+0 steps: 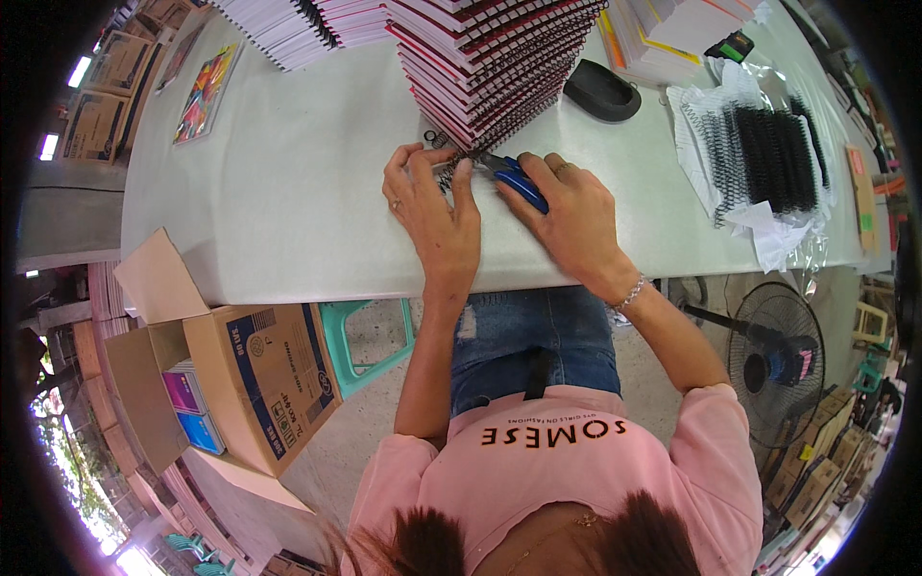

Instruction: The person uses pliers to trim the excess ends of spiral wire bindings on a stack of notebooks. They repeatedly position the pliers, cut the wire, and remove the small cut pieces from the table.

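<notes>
A tall stack of spiral-bound notebooks with dark coils and red edges stands on the table before me. At its near corner, my right hand is closed round the blue handles of a pair of pliers. The tool's dark jaws meet a coil end at the stack's lowest part. My left hand has its fingers curled at the same corner, with a short piece of black coil under the fingertips. What exactly the left fingers pinch is partly hidden. Small coil scraps lie just beyond them.
Right of the stack are a black oval tray and a bundle of black coils on white paper. More bound books and a colourful booklet lie left. Below are an open carton, a green stool and a fan.
</notes>
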`<state>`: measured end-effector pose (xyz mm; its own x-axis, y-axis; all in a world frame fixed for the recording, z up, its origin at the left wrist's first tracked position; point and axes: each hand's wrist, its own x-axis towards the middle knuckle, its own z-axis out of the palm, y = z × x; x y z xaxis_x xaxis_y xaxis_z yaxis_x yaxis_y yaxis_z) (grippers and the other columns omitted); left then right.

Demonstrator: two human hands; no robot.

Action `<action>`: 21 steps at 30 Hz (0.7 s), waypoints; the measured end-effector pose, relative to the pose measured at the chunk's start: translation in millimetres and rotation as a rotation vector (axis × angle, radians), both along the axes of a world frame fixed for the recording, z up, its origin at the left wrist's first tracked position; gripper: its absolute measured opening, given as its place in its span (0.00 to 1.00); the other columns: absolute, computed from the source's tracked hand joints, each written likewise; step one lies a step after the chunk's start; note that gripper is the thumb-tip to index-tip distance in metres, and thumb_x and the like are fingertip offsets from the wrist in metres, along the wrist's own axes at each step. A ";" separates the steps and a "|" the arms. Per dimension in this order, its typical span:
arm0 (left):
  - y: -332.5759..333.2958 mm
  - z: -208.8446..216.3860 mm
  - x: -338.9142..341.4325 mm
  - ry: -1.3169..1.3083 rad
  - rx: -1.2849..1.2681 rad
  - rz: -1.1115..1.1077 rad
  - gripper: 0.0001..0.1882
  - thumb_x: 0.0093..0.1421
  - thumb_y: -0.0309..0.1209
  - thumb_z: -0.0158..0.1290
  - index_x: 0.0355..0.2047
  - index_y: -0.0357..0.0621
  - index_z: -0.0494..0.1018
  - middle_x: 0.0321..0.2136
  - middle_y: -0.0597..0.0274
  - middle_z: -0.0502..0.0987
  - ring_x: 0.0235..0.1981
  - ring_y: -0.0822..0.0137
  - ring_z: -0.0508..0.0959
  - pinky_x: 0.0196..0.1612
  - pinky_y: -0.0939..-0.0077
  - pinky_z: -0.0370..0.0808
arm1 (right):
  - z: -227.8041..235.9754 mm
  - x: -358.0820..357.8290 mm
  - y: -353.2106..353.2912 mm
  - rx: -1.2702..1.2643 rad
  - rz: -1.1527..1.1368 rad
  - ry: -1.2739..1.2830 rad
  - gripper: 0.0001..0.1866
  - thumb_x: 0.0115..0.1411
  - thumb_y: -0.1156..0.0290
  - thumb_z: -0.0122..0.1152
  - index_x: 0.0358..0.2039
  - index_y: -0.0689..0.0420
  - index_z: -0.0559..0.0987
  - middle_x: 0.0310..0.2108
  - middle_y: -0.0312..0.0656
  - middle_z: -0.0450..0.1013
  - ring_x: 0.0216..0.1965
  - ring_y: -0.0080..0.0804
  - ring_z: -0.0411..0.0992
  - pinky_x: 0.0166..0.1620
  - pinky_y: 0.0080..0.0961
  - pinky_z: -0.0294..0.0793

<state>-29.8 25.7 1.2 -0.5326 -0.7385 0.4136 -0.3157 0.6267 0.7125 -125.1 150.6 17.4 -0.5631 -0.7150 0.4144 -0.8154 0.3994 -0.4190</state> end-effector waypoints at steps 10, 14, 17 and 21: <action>0.7 8.0 1.4 0.045 0.092 -0.038 0.17 0.60 0.27 0.58 0.49 0.38 0.71 0.54 0.48 0.65 0.61 0.47 0.63 0.64 0.50 0.57 | 2.9 -3.9 14.1 0.061 -0.021 0.009 0.24 0.64 0.52 0.63 0.53 0.56 0.77 0.41 0.46 0.71 0.43 0.43 0.66 0.49 0.41 0.61; 4.1 4.1 0.1 0.008 0.029 -0.003 0.16 0.59 0.28 0.60 0.48 0.40 0.72 0.55 0.49 0.65 0.61 0.46 0.62 0.63 0.49 0.58 | 1.4 -3.5 9.8 0.070 0.008 0.015 0.25 0.64 0.51 0.62 0.54 0.55 0.76 0.41 0.47 0.70 0.45 0.43 0.65 0.50 0.42 0.59; 1.0 0.7 -1.2 -0.021 -0.023 0.012 0.18 0.60 0.31 0.62 0.49 0.41 0.74 0.55 0.47 0.66 0.61 0.47 0.64 0.64 0.51 0.60 | 0.8 -2.8 7.1 0.079 0.001 0.034 0.25 0.64 0.51 0.62 0.54 0.55 0.76 0.42 0.46 0.70 0.44 0.42 0.65 0.49 0.41 0.59; 1.6 -0.1 -1.7 -0.025 -0.010 0.016 0.15 0.61 0.31 0.61 0.47 0.41 0.75 0.55 0.47 0.66 0.61 0.47 0.64 0.64 0.50 0.60 | -0.3 -3.0 6.2 0.081 0.000 0.045 0.25 0.65 0.51 0.62 0.54 0.55 0.76 0.42 0.46 0.70 0.44 0.41 0.65 0.50 0.40 0.59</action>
<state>-31.5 27.3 1.1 -0.5311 -0.7428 0.4075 -0.3430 0.6283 0.6983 -128.1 156.7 17.1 -0.5454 -0.7471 0.3799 -0.8325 0.4305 -0.3487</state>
